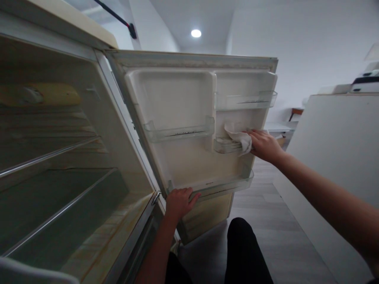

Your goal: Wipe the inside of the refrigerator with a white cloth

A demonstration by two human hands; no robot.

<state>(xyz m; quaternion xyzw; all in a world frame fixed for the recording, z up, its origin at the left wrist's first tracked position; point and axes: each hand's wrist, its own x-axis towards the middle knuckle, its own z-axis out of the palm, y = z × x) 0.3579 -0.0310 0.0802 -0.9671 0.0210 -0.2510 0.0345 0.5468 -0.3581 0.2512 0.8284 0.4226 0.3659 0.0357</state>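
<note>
The refrigerator door (177, 94) stands wide open in front of me, its inner side facing me. My right hand (263, 145) grips a white cloth (243, 139) at the small clear shelf (226, 146) on the door's right side. The cloth drapes over that shelf's right end and hides part of it. Lower down, my left hand (180, 203) rests on the left end of the bottom door shelf (225, 187), its fingers curled over the rim. Two more clear door shelves, a left one (180, 133) and an upper right one (245, 100), sit higher up.
On the left is the open refrigerator compartment (109, 173), with glass shelves and brownish stains. A white cabinet (334, 157) stands at the right with a device (365, 84) on top. My knee (241, 244) is below the door, over the grey floor (266, 197).
</note>
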